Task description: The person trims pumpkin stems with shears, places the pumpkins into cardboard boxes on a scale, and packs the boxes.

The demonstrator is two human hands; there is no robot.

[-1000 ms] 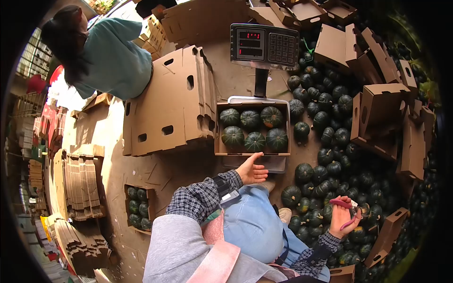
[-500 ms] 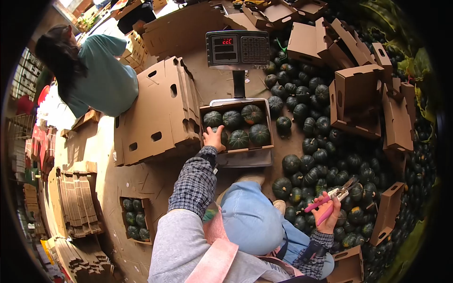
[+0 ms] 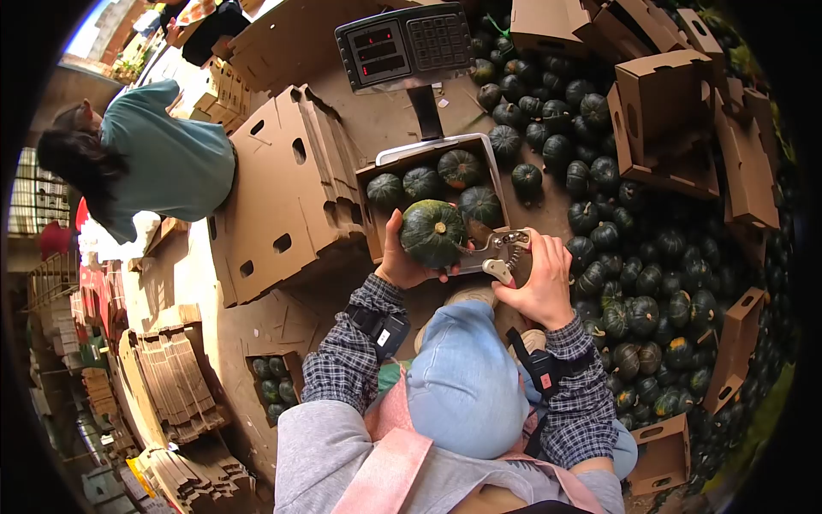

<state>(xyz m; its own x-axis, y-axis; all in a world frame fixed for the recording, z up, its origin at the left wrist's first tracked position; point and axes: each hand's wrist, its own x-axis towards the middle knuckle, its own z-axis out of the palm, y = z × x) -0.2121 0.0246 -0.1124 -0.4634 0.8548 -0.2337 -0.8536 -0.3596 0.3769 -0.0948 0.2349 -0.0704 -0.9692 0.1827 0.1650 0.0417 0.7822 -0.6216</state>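
My left hand (image 3: 404, 259) is closed around a dark green pumpkin (image 3: 431, 233), lifted above the near side of a cardboard box (image 3: 370, 224). The pale stem spot of the pumpkin faces up toward me. In my right hand (image 3: 543, 281) is a pair of pruning shears (image 3: 507, 250), its metal blades pointing left, close beside the pumpkin. Whether the blades touch it I cannot tell. Several more pumpkins (image 3: 421, 183) sit in the box, which rests on a weighing scale (image 3: 435, 147). The scale's display (image 3: 404, 46) shows red digits, too small to read.
A stack of flattened cardboard boxes (image 3: 274, 197) stands left of the scale, with a person in a teal shirt (image 3: 171, 154) behind it. A large heap of pumpkins (image 3: 642, 291) covers the floor at right, with open cartons (image 3: 664, 128) on it. A smaller filled box (image 3: 295, 370) lies lower left.
My left hand has lifted a pumpkin from the box. My right hand has brought the shears from the right over to it. The scale display reads differently, and the view has tilted.
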